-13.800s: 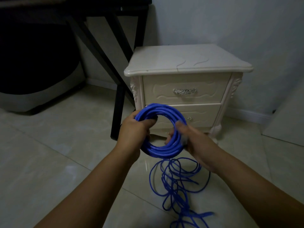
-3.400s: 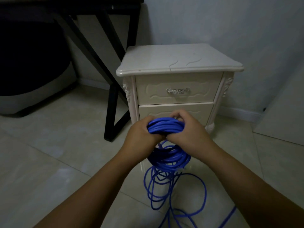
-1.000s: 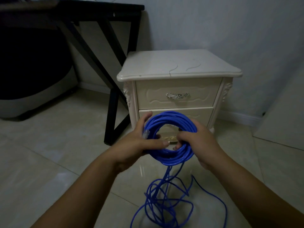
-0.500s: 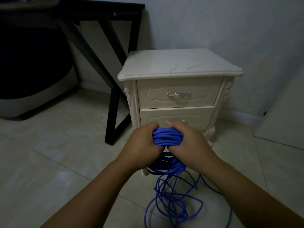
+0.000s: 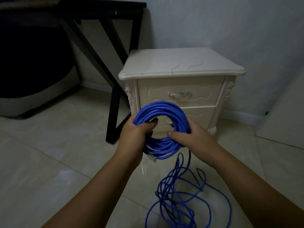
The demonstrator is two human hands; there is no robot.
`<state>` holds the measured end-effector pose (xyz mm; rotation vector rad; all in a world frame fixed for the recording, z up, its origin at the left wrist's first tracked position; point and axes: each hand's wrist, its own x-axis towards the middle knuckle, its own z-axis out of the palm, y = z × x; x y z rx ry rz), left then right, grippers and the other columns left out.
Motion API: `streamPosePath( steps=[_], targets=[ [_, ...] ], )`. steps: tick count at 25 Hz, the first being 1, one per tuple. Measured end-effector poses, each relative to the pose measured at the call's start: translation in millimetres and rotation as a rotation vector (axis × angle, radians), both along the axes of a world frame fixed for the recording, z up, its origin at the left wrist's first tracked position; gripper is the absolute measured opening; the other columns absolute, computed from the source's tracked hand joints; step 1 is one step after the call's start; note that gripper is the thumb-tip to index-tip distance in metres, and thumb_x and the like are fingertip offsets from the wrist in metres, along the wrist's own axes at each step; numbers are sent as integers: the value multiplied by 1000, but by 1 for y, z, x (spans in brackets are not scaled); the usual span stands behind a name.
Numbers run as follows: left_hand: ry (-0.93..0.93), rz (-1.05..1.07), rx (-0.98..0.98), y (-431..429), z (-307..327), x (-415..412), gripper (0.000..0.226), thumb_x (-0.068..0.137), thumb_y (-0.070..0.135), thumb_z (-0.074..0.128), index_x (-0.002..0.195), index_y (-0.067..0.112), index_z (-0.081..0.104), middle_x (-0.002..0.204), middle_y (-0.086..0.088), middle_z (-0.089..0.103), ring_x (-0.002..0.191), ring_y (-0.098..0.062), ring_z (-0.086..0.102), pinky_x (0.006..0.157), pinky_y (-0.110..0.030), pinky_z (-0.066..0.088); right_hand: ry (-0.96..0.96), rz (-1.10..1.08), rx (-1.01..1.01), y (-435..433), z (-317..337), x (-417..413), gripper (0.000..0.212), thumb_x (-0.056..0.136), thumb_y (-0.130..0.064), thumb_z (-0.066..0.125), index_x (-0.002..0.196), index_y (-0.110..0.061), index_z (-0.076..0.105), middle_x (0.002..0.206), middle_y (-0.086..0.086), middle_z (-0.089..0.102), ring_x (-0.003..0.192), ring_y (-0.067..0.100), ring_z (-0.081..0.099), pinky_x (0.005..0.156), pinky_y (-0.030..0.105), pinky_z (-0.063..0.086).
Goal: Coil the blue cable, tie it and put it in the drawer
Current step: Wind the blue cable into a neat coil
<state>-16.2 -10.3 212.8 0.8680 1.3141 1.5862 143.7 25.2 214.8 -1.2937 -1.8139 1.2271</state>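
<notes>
I hold a thick round coil of blue cable point(image 5: 162, 111) upright in front of a cream bedside cabinet. My left hand point(image 5: 136, 135) grips the coil's left side, thumb through the ring. My right hand point(image 5: 192, 137) grips its right side, thumb lying across the lower part. A clear plug point(image 5: 151, 157) hangs below my left hand. The rest of the cable point(image 5: 181, 199) trails from the coil in loose tangled loops on the floor. The top drawer point(image 5: 179, 91) with its silver handle is closed. The lower drawer point(image 5: 199, 116), partly hidden by the coil, is closed too.
The cabinet's top point(image 5: 177, 62) stands against the grey wall. A black table's legs point(image 5: 115, 89) stand left of it, with a dark bulky object point(image 5: 32, 66) further left. A pale panel point(image 5: 286, 120) leans at the right. Glossy floor tiles point(image 5: 49, 162) surround me.
Half a second ago both hands squeezed the coil edge-on; now it is turned to face me as an open ring and my hands sit on its two sides.
</notes>
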Motion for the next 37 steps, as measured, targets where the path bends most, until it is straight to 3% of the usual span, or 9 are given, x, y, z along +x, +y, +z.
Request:
streamPosePath(
  steps=[3, 8, 13, 18, 21, 26, 30, 33, 37],
  targets=[
    [-204, 30, -3, 1, 1, 2, 21, 84, 3, 62, 98, 18, 63, 64, 6, 60, 65, -12, 56, 71, -32, 52, 88, -20, -61, -9, -3, -8, 23, 82, -41, 70, 99, -30, 59, 83, -9, 69, 70, 5, 69, 69, 32, 58],
    [-496, -113, -141, -1, -16, 13, 9, 87, 16, 62, 89, 10, 56, 73, -9, 53, 71, -23, 57, 60, -34, 52, 382, -266, -102, -18, -14, -22, 19, 78, -15, 71, 95, -18, 62, 89, 14, 67, 84, 28, 68, 77, 41, 55],
    [55, -157, -130, 0, -12, 7, 21, 84, 15, 67, 105, 19, 62, 103, -10, 69, 98, -22, 67, 84, -34, 54, 311, -255, -11, -4, -6, -11, 24, 74, 5, 62, 85, -16, 59, 67, 2, 63, 62, 16, 62, 56, 23, 47],
    [864, -363, 21, -4, -2, -19, 44, 78, 10, 73, 113, 32, 56, 97, 9, 64, 85, 5, 62, 72, -13, 52, -224, 17, 317, -8, -4, -11, 21, 77, -11, 64, 86, -26, 52, 71, -3, 57, 62, 12, 54, 54, 25, 41],
    [980, -338, 69, -6, -7, -15, 28, 78, 12, 72, 98, 25, 58, 85, 6, 64, 75, 0, 62, 67, -20, 54, -331, 72, 427, -11, -7, -14, 21, 76, -15, 64, 86, -25, 49, 71, -5, 55, 62, 9, 54, 54, 24, 38],
    [683, -179, 33, -2, -8, -12, 21, 81, 6, 69, 94, 20, 60, 84, -2, 65, 70, -7, 63, 63, -19, 54, -4, 77, 109, -2, -1, -9, 44, 75, -19, 75, 109, -33, 52, 90, -8, 65, 73, 2, 66, 65, 17, 52],
    [189, -24, -66, 0, -7, -16, 28, 83, 1, 64, 101, 22, 63, 94, -4, 69, 87, -17, 67, 74, -28, 51, 268, 125, -134, 5, -7, -2, 42, 79, -45, 72, 118, -39, 57, 105, -6, 69, 84, 7, 68, 77, 27, 52],
    [-53, 37, -113, 1, -7, -16, 30, 83, 0, 61, 107, 18, 65, 91, -8, 67, 83, -24, 62, 78, -35, 52, 465, 126, -271, 7, -13, -3, 69, 69, -63, 67, 130, -34, 54, 117, 8, 64, 103, 28, 66, 88, 43, 53],
    [-376, 80, -143, 5, -11, -10, 33, 83, 2, 62, 114, 8, 63, 76, -5, 56, 75, -22, 56, 76, -37, 52, 450, 128, -289, 2, -19, -10, 102, 49, -56, 84, 138, -46, 35, 123, -7, 63, 110, 19, 64, 92, 44, 53]
  ],
)
